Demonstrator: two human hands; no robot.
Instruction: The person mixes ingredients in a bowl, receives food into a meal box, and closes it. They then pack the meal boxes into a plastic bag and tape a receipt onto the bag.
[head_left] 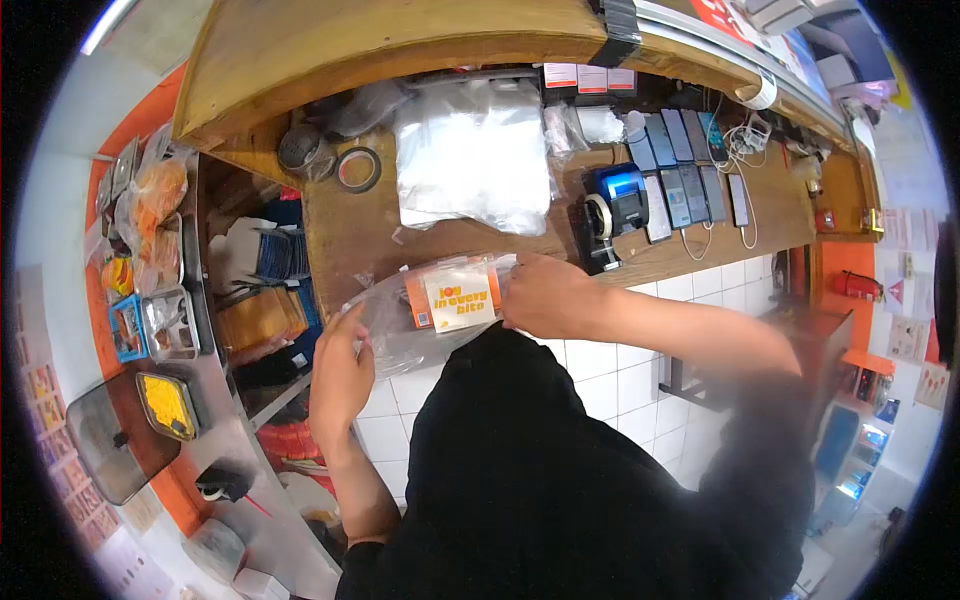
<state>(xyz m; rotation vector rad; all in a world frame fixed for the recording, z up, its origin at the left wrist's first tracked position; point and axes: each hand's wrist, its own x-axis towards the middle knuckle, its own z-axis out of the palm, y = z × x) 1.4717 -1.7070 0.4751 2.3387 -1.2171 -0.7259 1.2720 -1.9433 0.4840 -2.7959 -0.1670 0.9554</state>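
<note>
An orange and white box printed "joy in every bite" sits inside a clear plastic bag at the front edge of the wooden counter. My left hand pinches the left side of the bag, thumb and fingers close together. At the right end of the box, my right hand is closed on the bag's edge, and its fingertips are partly hidden. Just behind the box lies a stack of clear plastic bags.
A blue and black tape dispenser stands right of the bags. Several phones with white cables lie beyond it. A tape roll rests at the counter's left. A container of yellow food is on the steel counter at far left.
</note>
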